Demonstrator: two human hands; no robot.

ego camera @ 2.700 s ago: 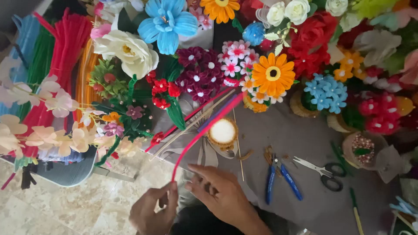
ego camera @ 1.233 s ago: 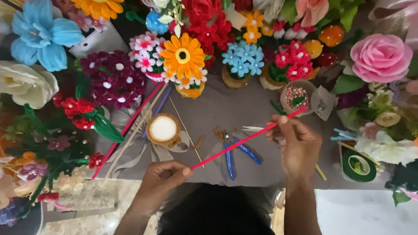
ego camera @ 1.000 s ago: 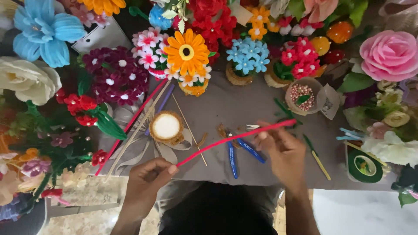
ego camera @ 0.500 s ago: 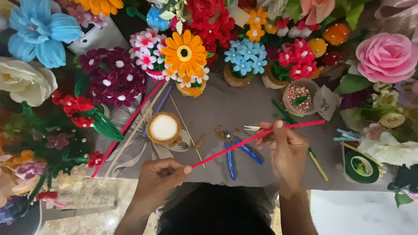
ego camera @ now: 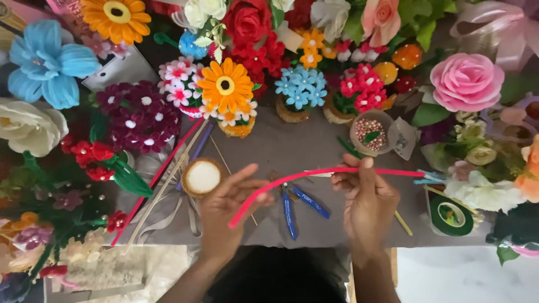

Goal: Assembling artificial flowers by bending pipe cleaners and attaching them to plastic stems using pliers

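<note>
A long pink-red pipe cleaner [ego camera: 314, 175] stretches across the grey table top [ego camera: 314, 140] between my two hands, bending down at its left end. My left hand [ego camera: 227, 210] pinches that left part, fingers spread above it. My right hand [ego camera: 368, 205] grips the stem further right, thumb up, and the free end runs out to the right toward a green tape roll [ego camera: 451, 216]. Blue-handled pliers [ego camera: 297, 203] lie on the table between my hands.
Handmade flowers crowd the back and both sides: an orange daisy [ego camera: 225, 85], a blue flower [ego camera: 48, 63], a pink rose [ego camera: 466, 79]. A round white-filled wooden dish [ego camera: 202, 177], a bowl of beads [ego camera: 369, 132] and loose sticks and stems [ego camera: 163, 185] lie nearby.
The pipe cleaner was straight and slanted half a second ago; now it lies nearly level with its left end bent down. My left hand has risen and my right hand sits slightly higher along it.
</note>
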